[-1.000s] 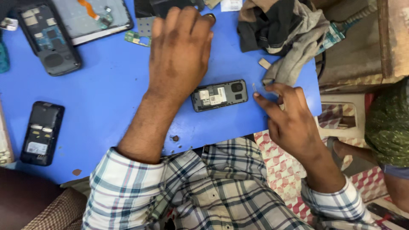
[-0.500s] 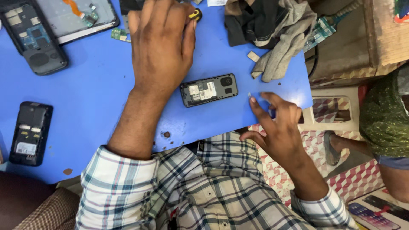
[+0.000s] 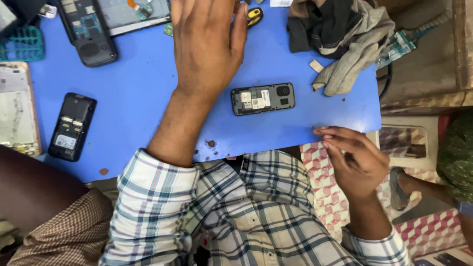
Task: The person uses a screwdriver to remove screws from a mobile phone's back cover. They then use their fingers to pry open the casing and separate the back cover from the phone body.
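Observation:
A small black phone with its back cover off [image 3: 262, 98] lies on the blue table [image 3: 148, 74], its inner parts and label showing. My left hand [image 3: 207, 44] stretches flat across the table beyond the phone, fingers slightly apart, nothing seen in it; its fingertips run out of the top of the view beside a yellow and black object [image 3: 254, 15]. My right hand [image 3: 352, 157] is at the table's near right edge. Its fingertips are pinched together against the rim, and nothing shows between them.
A second open black phone [image 3: 72, 126] lies at the left, a larger stripped one [image 3: 88, 29] and a board at the top left. Grey and black cloths [image 3: 340, 34] pile at the back right. Another person's foot [image 3: 399, 187] is on the floor to the right.
My right hand has drawn back from beside the phone to the table's near edge. My left hand stays stretched forward. The view has shifted.

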